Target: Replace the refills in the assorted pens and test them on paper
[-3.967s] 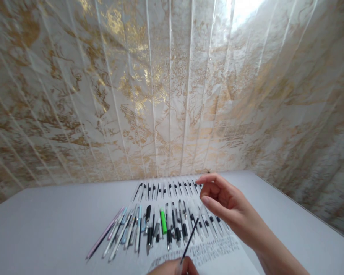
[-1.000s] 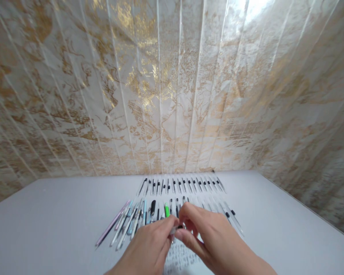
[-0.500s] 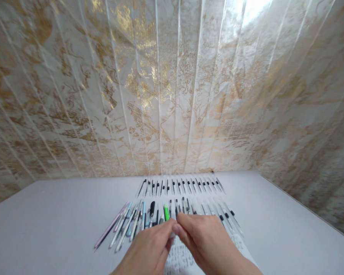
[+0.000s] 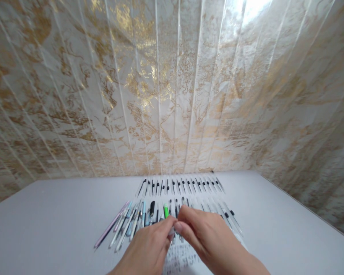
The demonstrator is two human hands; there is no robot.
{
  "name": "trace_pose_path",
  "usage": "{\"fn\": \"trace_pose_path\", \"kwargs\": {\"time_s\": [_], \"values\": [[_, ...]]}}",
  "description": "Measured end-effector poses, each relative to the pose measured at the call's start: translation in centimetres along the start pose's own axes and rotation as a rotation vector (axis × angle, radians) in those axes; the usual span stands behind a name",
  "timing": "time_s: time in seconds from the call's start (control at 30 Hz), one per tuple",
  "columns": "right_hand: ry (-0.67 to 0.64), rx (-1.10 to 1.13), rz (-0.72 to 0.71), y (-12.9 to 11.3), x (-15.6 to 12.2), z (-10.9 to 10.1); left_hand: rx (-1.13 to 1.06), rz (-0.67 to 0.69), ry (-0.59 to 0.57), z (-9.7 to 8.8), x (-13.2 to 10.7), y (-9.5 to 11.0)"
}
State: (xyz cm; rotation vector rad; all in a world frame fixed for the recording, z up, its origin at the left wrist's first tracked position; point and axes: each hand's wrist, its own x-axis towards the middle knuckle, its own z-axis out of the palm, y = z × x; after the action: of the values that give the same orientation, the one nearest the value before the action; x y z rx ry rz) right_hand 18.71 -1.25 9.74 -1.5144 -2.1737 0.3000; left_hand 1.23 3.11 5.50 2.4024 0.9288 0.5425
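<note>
My left hand [image 4: 149,246] and my right hand [image 4: 208,235] meet in the middle, low in the view, with their fingertips pinched close together. A small whitish bit shows between the fingers, mostly hidden, so its kind cannot be made out. Under the hands lies a sheet of paper [image 4: 182,258] covered in handwriting. Just beyond the fingertips are a bright green pen [image 4: 166,210] and a black-capped pen [image 4: 152,207]. Clear pens with dark parts lie partly behind my right hand.
To the left, a loose pile of pens [image 4: 122,229] in pink, blue and clear tones lies on the white table [image 4: 51,229]. A neat row of clear pens with black parts [image 4: 178,186] runs along the back. Behind the table hangs a gold-patterned curtain [image 4: 160,95].
My right hand has shifted slightly, its index knuckle rising and its wrist moving right. The left hand stays almost in place. The pens on the table look unmoved.
</note>
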Motion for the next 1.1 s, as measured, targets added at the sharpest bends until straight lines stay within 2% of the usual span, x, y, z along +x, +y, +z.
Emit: {"fn": "trace_pose_path", "kwargs": {"time_s": [0.1,0.27,0.37,0.43,0.57,0.63,0.7,0.77,0.83,0.93,1.0,1.1], "values": [[0.004,0.025,-0.033,-0.1,0.1,0.1,0.063,-0.018,-0.03,-0.5,0.1,0.6],[0.018,0.023,0.069,-0.1,0.1,0.2,0.142,0.013,0.027,-0.7,0.2,1.1],[-0.001,0.086,0.018,-0.2,0.0,0.0,0.112,0.028,0.038,-0.6,0.2,1.1],[0.013,0.121,-0.017,-0.2,0.0,0.1,0.172,0.044,0.056,-0.6,0.2,1.0],[0.013,0.298,0.052,-0.3,0.3,1.0,0.491,0.217,0.263,-0.3,0.0,0.5],[-0.023,0.479,0.115,-0.2,0.5,1.3,0.575,0.266,0.306,-0.1,0.0,0.0],[-0.071,0.681,0.155,-0.1,0.5,1.0,0.529,0.259,0.279,-0.2,0.1,-0.2],[-0.1,0.783,0.146,0.0,0.3,0.2,0.371,0.208,0.251,-0.5,0.1,-0.1],[-0.096,0.693,0.12,-0.2,-0.1,-0.9,0.15,0.134,0.244,-1.1,0.0,0.5],[-0.145,0.474,0.1,-0.7,-0.4,-1.9,-0.105,0.048,0.307,-1.7,-0.1,2.2],[-0.213,0.476,0.078,-1.2,-0.3,-1.8,-0.163,0.062,0.357,-1.6,-0.1,3.5],[-0.242,0.574,0.04,-1.4,0.0,-1.2,-0.21,0.144,0.341,-0.6,0.2,4.6]]}}
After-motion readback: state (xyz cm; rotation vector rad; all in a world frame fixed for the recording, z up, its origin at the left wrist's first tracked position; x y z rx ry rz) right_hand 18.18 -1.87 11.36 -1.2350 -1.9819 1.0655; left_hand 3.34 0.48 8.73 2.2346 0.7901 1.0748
